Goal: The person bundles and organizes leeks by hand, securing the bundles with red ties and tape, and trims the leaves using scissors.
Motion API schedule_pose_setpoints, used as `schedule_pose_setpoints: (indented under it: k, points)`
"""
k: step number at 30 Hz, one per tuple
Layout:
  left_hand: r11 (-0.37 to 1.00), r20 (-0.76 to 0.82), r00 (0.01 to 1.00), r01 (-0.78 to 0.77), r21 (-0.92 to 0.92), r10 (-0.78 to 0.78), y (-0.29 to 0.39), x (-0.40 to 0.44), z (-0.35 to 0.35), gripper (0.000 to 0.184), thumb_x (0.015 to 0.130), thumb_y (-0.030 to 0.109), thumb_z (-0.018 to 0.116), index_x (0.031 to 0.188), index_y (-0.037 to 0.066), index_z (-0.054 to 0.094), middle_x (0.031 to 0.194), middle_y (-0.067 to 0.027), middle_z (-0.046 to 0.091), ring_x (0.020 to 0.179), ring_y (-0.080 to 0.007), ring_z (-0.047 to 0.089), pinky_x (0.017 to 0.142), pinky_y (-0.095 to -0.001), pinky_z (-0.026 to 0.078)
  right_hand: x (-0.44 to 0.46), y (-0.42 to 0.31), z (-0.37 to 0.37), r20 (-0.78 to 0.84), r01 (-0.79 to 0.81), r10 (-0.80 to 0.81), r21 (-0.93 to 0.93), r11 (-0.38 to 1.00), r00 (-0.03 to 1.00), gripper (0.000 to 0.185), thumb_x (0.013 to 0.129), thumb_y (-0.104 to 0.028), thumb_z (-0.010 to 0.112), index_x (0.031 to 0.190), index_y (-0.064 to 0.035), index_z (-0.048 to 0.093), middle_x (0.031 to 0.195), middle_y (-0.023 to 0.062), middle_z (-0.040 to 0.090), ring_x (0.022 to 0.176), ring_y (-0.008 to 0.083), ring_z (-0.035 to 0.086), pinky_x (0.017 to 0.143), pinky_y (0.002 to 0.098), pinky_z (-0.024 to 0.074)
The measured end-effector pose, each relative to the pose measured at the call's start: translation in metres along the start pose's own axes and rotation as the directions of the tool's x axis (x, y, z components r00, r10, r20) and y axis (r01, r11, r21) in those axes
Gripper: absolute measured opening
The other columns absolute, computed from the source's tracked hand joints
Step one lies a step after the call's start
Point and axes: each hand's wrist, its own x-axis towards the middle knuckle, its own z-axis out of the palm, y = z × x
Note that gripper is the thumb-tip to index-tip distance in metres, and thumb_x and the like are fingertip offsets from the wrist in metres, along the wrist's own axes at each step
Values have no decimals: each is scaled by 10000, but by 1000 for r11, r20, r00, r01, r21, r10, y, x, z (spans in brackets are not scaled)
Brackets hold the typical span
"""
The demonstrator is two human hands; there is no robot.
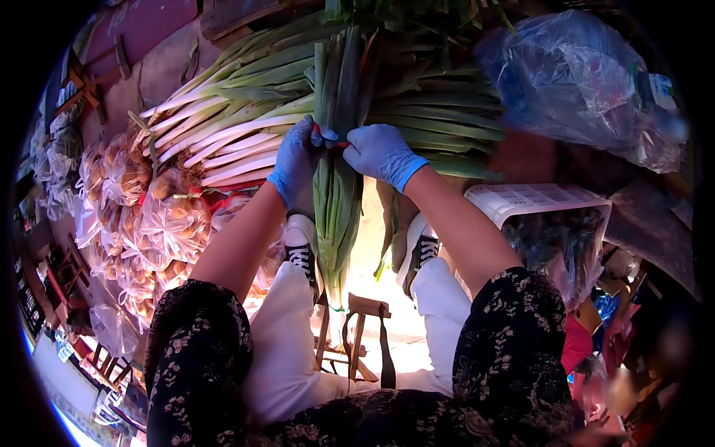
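A bundle of leeks [339,201] lies lengthwise between my knees, green leaves away from me and pale ends near the stool. Across its leafy part runs a thin red tie [341,144]. My left hand [298,153], in a blue glove, is closed at the bundle's left side with the tie at its fingertips. On the right side, my gloved right hand [381,153] is closed on the tie's other end. The tie's underside is hidden by the leaves. Behind my left hand a pile of loose leeks [246,138] spreads with white stems and roots to the left.
Bagged round brown produce [167,220] is heaped at left. A large clear plastic bag [573,82] lies at upper right, above a white plastic crate [540,197]. A small wooden stool [369,305] stands between my legs. More leek greens [447,123] extend right.
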Motion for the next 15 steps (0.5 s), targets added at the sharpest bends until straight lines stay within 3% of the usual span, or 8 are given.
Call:
schedule_pose_setpoints:
  k: [2, 4, 5, 7, 8, 11, 14, 15]
  points:
    - [985, 29, 999, -46, 167, 41, 11, 0, -11, 329, 928, 283, 424, 646, 115, 399, 656, -56, 524, 651, -165, 492, 648, -282, 411, -5, 8, -2, -43, 55, -53, 61, 997, 998, 221, 747, -268, 535, 696, -63, 598, 701, 165, 596, 676, 363, 585, 631, 444, 476]
    - [964, -12, 996, -82, 251, 88, 10, 7, -27, 336, 934, 309, 422, 666, 107, 438, 624, -44, 530, 579, -148, 478, 550, -272, 403, -9, 26, 11, -11, -25, 27, 91, 996, 1000, 233, 745, -279, 525, 698, -62, 594, 738, 166, 603, 721, 363, 587, 657, 446, 477]
    - [935, -26, 997, -58, 349, 72, 6, 13, -37, 331, 935, 310, 423, 683, 98, 457, 628, -43, 533, 586, -140, 482, 552, -266, 404, -6, 33, 17, 19, -77, 76, 59, 995, 997, 239, 739, -282, 511, 721, -67, 614, 779, 168, 619, 753, 362, 593, 678, 446, 482]
    - [846, -59, 997, -6, 533, 44, 11, 20, -37, 328, 937, 313, 424, 717, 80, 495, 636, -42, 540, 600, -124, 491, 556, -256, 405, 1, 36, 30, -75, -85, 92, 94, 992, 993, 215, 745, -263, 516, 732, -69, 607, 775, 163, 616, 737, 360, 591, 659, 446, 481]
    - [782, -55, 987, -84, 617, 150, 4, 23, -36, 344, 942, 321, 422, 778, 39, 531, 658, -41, 552, 612, -111, 503, 555, -245, 406, -3, 37, 40, -101, -95, 107, 117, 989, 989, 203, 747, -253, 519, 738, -70, 604, 773, 160, 615, 729, 360, 589, 649, 446, 480]
    - [489, 332, 893, -445, 750, 304, -7, 21, -36, 202, 890, 204, 547, 866, 4, 533, 719, -60, 571, 679, -182, 548, 682, -285, 466, -18, 10, 30, -220, -27, 56, 134, 991, 974, 156, 754, -219, 531, 760, -77, 594, 740, 153, 595, 694, 355, 582, 625, 449, 473]
    - [158, 490, 814, -552, 818, 311, -17, 10, -24, 200, 743, 65, 649, 906, 15, 544, 806, -112, 567, 764, -245, 570, 723, -323, 476, -20, -5, 29, -255, 84, -91, -40, 996, 963, 100, 739, -200, 553, 728, -101, 568, 696, 119, 560, 653, 320, 581, 598, 440, 467]
    - [133, 505, 805, -563, 816, 312, -17, 12, -23, 203, 735, 61, 649, 904, 18, 546, 804, -120, 568, 760, -263, 567, 717, -330, 474, -18, -9, 26, -236, 100, -119, -89, 991, 964, 94, 733, -197, 556, 717, -104, 563, 701, 110, 562, 659, 311, 582, 603, 433, 470]
